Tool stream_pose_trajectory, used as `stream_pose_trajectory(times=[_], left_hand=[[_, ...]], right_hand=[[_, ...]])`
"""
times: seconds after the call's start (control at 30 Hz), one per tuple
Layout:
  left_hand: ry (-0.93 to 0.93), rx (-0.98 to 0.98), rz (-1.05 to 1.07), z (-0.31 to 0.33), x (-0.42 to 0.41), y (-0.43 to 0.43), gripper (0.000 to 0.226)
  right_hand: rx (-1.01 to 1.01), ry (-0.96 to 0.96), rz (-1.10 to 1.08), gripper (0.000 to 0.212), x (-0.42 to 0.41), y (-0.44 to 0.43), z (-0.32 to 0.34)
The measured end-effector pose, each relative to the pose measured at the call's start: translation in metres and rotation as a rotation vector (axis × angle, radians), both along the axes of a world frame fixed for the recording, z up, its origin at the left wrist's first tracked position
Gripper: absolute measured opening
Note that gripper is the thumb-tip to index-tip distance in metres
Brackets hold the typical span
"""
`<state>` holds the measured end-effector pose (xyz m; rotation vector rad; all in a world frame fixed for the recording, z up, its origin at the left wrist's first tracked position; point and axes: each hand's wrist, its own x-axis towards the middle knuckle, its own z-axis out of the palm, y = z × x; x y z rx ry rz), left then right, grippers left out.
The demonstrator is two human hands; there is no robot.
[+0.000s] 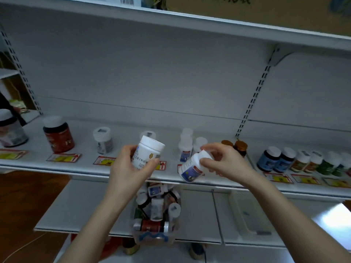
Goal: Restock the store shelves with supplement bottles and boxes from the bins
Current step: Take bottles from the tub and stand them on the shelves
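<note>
My left hand [131, 164] grips a white bottle [147, 151] with a white cap, held upright just in front of the middle shelf [79, 164]. My right hand [226, 160] pinches the cap end of a smaller white bottle with a blue label [191, 168], tilted with its base down and to the left, over the shelf's front edge. Behind it stand matching small white bottles [185, 147]. Below the hands, a clear plastic bin [155, 213] on the lower shelf holds several mixed bottles.
Along the middle shelf stand a dark red jar [58, 135], a small white bottle [103, 139], two amber bottles [237, 146] and a row of blue, orange and green bottles [303, 162]. Price tags line the shelf edge. A cardboard box [266, 6] sits on the top shelf.
</note>
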<state>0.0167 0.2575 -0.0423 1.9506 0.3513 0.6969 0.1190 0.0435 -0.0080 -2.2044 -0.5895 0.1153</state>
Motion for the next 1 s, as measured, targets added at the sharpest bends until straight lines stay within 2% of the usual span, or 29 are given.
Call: stream_pose_trajectory(times=[0.17, 0.43, 0.5, 0.57, 0.67, 1.0], left_hand=[[0.000, 0.019, -0.124, 0.007, 0.023, 0.004, 0.041], [-0.014, -0.040, -0.182, 0.020, 0.059, -0.009, 0.046], [-0.024, -0.070, -0.163, 0.019, 0.065, -0.009, 0.046], [-0.024, -0.091, -0.137, 0.020, 0.068, -0.009, 0.053], [-0.007, -0.118, -0.093, 0.024, 0.072, -0.006, 0.048], [0.003, -0.053, -0.002, 0.017, 0.070, -0.008, 0.045]], right_hand=[[0.194, -0.075, -0.245, 0.021, 0.017, -0.006, 0.015], [0.313, -0.189, -0.364, 0.023, 0.048, -0.002, 0.025], [0.250, -0.252, -0.393, 0.032, 0.065, 0.000, 0.032], [0.084, -0.285, -0.370, 0.038, 0.086, 0.003, 0.037], [-0.139, -0.216, -0.243, 0.041, 0.116, 0.009, 0.041], [-0.436, -0.046, 0.022, 0.043, 0.165, 0.030, 0.013]])
